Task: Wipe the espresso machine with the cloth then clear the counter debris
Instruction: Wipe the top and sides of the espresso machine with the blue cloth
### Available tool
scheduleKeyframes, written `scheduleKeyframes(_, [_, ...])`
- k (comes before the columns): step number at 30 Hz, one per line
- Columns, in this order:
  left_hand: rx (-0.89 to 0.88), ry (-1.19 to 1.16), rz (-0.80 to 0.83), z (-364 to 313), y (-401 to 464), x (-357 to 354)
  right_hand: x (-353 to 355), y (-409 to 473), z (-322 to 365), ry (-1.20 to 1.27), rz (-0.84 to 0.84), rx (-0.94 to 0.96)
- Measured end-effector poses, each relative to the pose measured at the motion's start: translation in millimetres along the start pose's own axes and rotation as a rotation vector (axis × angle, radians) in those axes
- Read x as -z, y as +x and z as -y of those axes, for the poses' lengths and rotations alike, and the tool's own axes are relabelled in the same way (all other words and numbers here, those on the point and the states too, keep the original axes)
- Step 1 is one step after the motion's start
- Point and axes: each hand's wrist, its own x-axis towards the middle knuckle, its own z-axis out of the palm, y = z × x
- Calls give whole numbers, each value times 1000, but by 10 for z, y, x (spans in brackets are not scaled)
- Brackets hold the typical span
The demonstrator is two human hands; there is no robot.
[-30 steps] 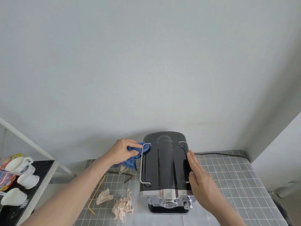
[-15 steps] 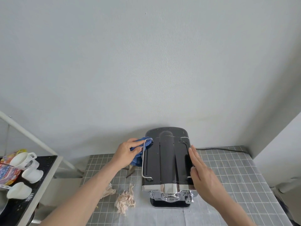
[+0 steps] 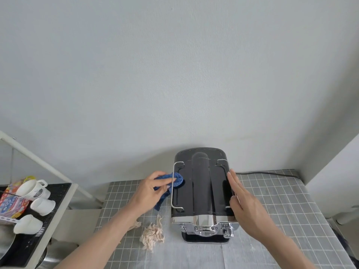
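A black espresso machine (image 3: 202,187) with a chrome front stands on the grey tiled counter (image 3: 275,206) against the wall. My left hand (image 3: 149,193) grips a blue cloth (image 3: 177,181) and presses it onto the machine's top by its left chrome rail. Flat against the machine's right side rests my right hand (image 3: 244,204), fingers straight and holding nothing. Crumpled beige paper (image 3: 152,234) lies on the counter left of the machine's front. A second scrap (image 3: 136,224) peeks out beside my left forearm.
A black power cord (image 3: 268,173) runs along the wall behind the machine to the right. On the left, a black rack (image 3: 58,193) carries white cups (image 3: 32,189) and a colourful packet (image 3: 9,202). A white wall corner rises at the right.
My left hand has slid the blue cloth toward me along the machine's left top edge. The view has shifted slightly. My right hand stays flat on the right side.
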Motion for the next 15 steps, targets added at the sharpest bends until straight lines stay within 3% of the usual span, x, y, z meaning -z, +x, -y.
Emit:
scheduleKeyframes(10, [138, -146, -46, -114, 134, -55, -27, -6, 7, -45, 4, -29])
scheduleKeyframes(15, [141, 13, 79, -261, -189, 145, -26, -7, 26, -48, 3, -24])
